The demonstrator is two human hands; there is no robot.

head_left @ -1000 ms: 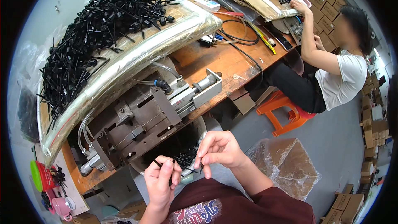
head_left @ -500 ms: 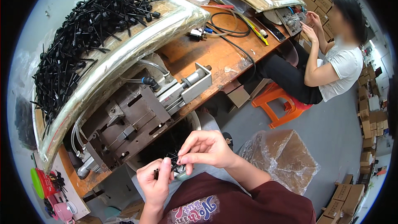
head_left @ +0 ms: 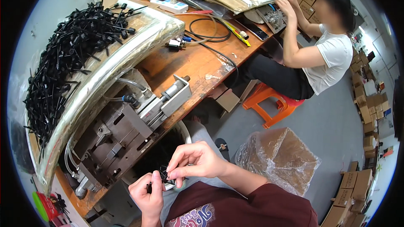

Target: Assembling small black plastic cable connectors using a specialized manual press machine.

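My left hand (head_left: 145, 196) is closed around a thin black plastic part (head_left: 149, 187), whose end shows beside the thumb. Just to its upper right, my right hand (head_left: 198, 160) has thumb and forefinger pinched together. Whatever lies between those fingertips is too small to make out. Both hands meet in front of my maroon shirt, below the bench edge. Dark pieces (head_left: 163, 170) show in the gap between the hands, partly hidden by the fingers. Above them on the bench sits a metal clamping fixture (head_left: 110, 139) with a pneumatic cylinder (head_left: 173, 89).
A plastic-wrapped cardboard tray (head_left: 139, 44) heaped with black stemmed parts (head_left: 78, 38) spans the bench's left. Cables and a phone (head_left: 256, 32) lie farther back on the wooden bench (head_left: 168, 61). A co-worker sits on an orange stool (head_left: 269, 105). A plastic-lined box (head_left: 280, 157) stands at right.
The whole view has shifted, with the bench now farther left. My hands stay together in much the same pose. The co-worker's hands have risen toward the far tray.
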